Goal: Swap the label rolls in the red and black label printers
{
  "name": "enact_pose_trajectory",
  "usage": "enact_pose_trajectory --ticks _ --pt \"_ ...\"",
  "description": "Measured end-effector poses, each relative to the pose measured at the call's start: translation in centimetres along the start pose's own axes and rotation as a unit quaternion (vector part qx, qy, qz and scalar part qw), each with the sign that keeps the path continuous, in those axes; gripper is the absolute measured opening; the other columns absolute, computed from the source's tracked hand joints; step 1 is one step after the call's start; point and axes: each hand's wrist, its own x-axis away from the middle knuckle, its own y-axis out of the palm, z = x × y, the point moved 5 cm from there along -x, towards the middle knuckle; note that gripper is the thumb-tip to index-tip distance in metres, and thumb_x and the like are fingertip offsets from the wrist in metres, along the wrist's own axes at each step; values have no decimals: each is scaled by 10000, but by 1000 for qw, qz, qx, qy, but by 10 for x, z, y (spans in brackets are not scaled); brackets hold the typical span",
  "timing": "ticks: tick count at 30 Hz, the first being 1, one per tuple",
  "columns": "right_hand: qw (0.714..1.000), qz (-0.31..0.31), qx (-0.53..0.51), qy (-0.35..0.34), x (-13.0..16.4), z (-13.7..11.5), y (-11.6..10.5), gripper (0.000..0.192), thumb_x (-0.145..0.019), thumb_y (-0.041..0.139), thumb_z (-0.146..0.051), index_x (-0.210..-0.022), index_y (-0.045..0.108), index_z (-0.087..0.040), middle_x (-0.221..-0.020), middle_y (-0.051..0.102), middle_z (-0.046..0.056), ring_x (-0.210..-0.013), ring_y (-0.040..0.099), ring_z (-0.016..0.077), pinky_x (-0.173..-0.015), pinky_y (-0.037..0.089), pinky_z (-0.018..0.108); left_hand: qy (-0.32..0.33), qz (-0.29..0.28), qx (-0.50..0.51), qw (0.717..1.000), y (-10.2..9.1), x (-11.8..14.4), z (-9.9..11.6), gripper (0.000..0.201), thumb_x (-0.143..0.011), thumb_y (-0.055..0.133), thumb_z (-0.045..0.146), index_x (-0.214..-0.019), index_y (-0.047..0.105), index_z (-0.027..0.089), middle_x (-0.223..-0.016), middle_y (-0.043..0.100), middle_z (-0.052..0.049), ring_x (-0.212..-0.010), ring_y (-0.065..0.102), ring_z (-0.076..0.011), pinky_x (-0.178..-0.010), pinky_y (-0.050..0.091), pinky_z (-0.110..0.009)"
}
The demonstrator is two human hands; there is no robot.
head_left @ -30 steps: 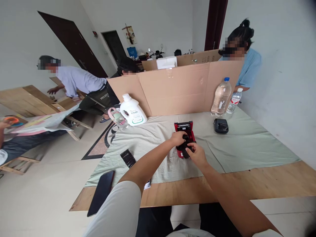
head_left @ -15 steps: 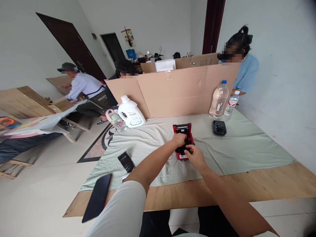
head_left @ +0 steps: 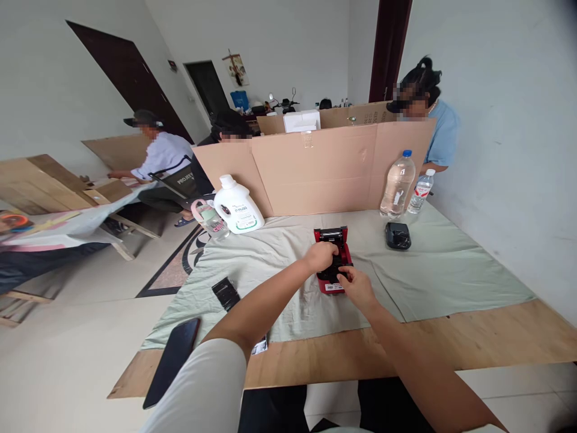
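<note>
A small red and black label printer (head_left: 334,287) stands on the green cloth with its lid (head_left: 331,235) raised at the back. My left hand (head_left: 321,257) reaches over its left wall, fingers curled into the open compartment and touching the black parts there. My right hand (head_left: 357,284) pinches at the front right of the compartment, thumb and index finger close together on a black part. What lies right under the fingertips is too small to make out. Right of the printer, apart from both hands, sits a black device (head_left: 398,236) in shiny wrapping.
A black wrapped packet (head_left: 225,293) and a dark phone or tablet (head_left: 174,361) lie to the left. Detergent jug (head_left: 238,204), pink-handled bottle (head_left: 213,222), large water bottle (head_left: 399,185) and small water bottle (head_left: 421,192) stand before a cardboard screen (head_left: 315,171). Other people sit beyond.
My left hand has shifted slightly left and its wrist has turned, with the fingers still in the printer. My right hand stays at the front right. The view has moved a little.
</note>
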Motion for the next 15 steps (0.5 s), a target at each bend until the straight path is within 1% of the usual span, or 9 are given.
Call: enact_pose_trajectory --ticks 2,3,5,6,7,8,10,12,15 --pt "1000 5 -15 -2 0 1 0 290 -754 541 -371 -957 678 -215 -656 638 5 -588 572 156 -550 442 275 21 74 23 997 -24 7 1 312 -769 424 81 -869 684 223 -930 692 -19 -886 629 -172 -816 483 -273" --pt "1000 9 -19 -1 0 2 1 289 -755 541 -375 -955 677 -217 -664 642 6 -594 579 157 -548 447 275 23 113 30 993 -35 7 -1 327 -776 409 76 -895 680 216 -955 686 -25 -917 621 -172 -847 479 -280" --pt "1000 8 -23 2 0 4 3 295 -759 536 -381 -964 673 -219 -676 647 6 -600 587 158 -545 453 274 11 172 32 985 -50 3 -10 363 -798 394 80 -1029 652 187 -1096 652 -58 -1049 578 -187 -948 442 -310" --pt "1000 7 -23 4 1 5 3 301 -762 531 -383 -971 671 -218 -680 648 6 -601 589 158 -544 455 273 1 181 29 983 -53 -2 -15 378 -814 396 95 -1110 620 163 -1180 617 -80 -1125 539 -198 -999 409 -329" --pt "1000 5 -21 5 1 6 4 306 -764 528 -383 -978 669 -216 -681 647 5 -601 591 157 -543 456 272 -8 175 26 984 -52 -7 -20 390 -835 402 121 -1182 580 136 -1246 579 -103 -1182 500 -209 -1035 377 -346" --pt "1000 4 -18 5 1 6 4 310 -765 525 -382 -983 668 -215 -679 645 4 -600 592 156 -544 457 271 -15 157 26 987 -48 -11 -23 403 -856 407 154 -1233 541 111 -1282 553 -123 -1212 476 -217 -1054 357 -357" --pt "1000 1 -10 6 1 6 4 310 -767 522 -376 -986 668 -213 -670 640 3 -598 592 154 -547 456 270 -22 121 31 992 -37 -14 -27 408 -893 392 208 -1265 509 90 -1270 559 -138 -1200 484 -219 -1052 354 -362" --pt "1000 -1 -2 7 1 5 3 304 -767 519 -371 -981 670 -215 -665 637 2 -598 592 153 -552 456 271 -16 115 40 992 -27 -8 -25 376 -909 368 214 -1223 544 107 -1204 601 -120 -1142 519 -211 -1027 374 -354" --pt "1000 0 6 3 2 3 2 303 -770 516 -374 -976 670 -214 -672 637 7 -604 593 159 -557 454 278 0 137 57 989 -16 15 -16 326 -900 369 190 -1112 613 144 -1112 639 -87 -1059 546 -205 -982 408 -349"
